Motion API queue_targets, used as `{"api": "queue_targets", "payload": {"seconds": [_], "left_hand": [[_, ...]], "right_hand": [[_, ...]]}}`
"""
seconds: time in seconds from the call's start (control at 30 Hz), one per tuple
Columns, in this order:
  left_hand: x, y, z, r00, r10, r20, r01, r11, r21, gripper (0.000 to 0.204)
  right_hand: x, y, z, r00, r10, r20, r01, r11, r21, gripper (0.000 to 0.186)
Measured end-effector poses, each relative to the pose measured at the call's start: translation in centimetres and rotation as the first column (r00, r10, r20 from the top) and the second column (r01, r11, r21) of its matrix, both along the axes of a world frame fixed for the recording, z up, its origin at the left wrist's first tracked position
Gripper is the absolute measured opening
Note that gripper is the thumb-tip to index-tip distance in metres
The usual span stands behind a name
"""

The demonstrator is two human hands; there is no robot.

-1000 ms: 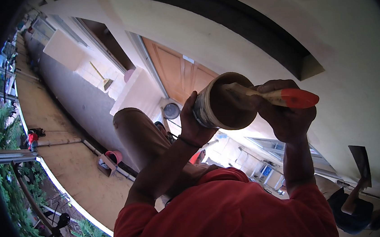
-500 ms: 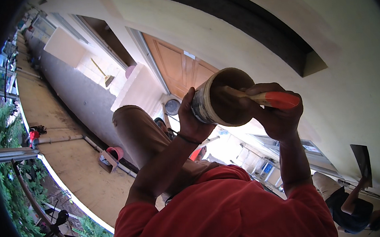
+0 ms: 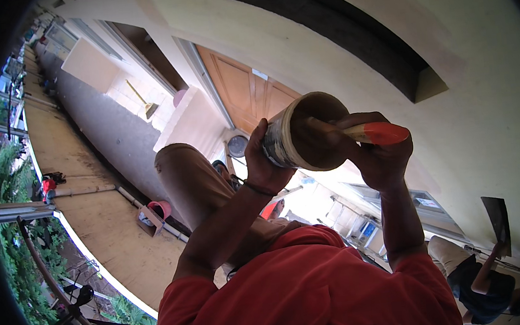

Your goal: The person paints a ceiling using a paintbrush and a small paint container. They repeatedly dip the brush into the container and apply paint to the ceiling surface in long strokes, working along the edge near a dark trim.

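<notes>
My left hand point(image 3: 265, 162) grips the side of a round plastic bucket point(image 3: 295, 107), its outside smeared pale and dark, its opening tilted toward me. My right hand point(image 3: 376, 161) is closed round a wooden-handled brush point(image 3: 384, 133) with an orange end, whose far part reaches down inside the bucket; its tip is too shadowed to make out. Both hands are held up above my red shirt, and my bent leg point(image 3: 184, 175) is just left of the bucket.
A ledge point(image 3: 93, 233) with pipes and a pink bucket point(image 3: 160, 209) runs along the left beside greenery. Beyond are a walkway point(image 3: 95, 121), broom point(image 3: 143, 101), wooden door point(image 3: 234, 84) and wall point(image 3: 467, 132). Another person point(image 3: 487, 285) at lower right raises a dark flat sheet point(image 3: 495, 219).
Both my hands, the bucket and the brush have shifted slightly up and left, mostly in the first half second. My grips are unchanged.
</notes>
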State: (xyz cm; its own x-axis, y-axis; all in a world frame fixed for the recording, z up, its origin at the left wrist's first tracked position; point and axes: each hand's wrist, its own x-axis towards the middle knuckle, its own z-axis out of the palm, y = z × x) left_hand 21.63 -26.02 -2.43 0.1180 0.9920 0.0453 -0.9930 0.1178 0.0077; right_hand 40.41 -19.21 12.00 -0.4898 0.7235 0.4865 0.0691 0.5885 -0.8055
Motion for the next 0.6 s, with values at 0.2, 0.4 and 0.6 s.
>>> {"api": "queue_targets", "payload": {"seconds": [0.2, 0.4, 0.6], "left_hand": [[-0.2, 0.2, -1.0, 0.998, -0.034, 0.061, 0.033, 0.999, 0.009, 0.066], [-0.4, 0.4, -0.8, 0.998, -0.036, 0.049, 0.037, 0.999, -0.020, 0.066], [-0.5, 0.4, -0.7, 0.999, -0.042, 0.033, 0.043, 0.998, -0.044, 0.066]], "right_hand": [[1.9, -0.1, 1.7, 0.943, -0.068, -0.326, 0.034, 0.994, -0.107, 0.030], [2.8, 0.2, 0.9, 0.926, -0.111, -0.360, 0.064, 0.988, -0.138, 0.030], [3.1, 0.4, 0.3, 0.943, -0.064, -0.328, 0.059, 0.998, -0.024, 0.031]]}}
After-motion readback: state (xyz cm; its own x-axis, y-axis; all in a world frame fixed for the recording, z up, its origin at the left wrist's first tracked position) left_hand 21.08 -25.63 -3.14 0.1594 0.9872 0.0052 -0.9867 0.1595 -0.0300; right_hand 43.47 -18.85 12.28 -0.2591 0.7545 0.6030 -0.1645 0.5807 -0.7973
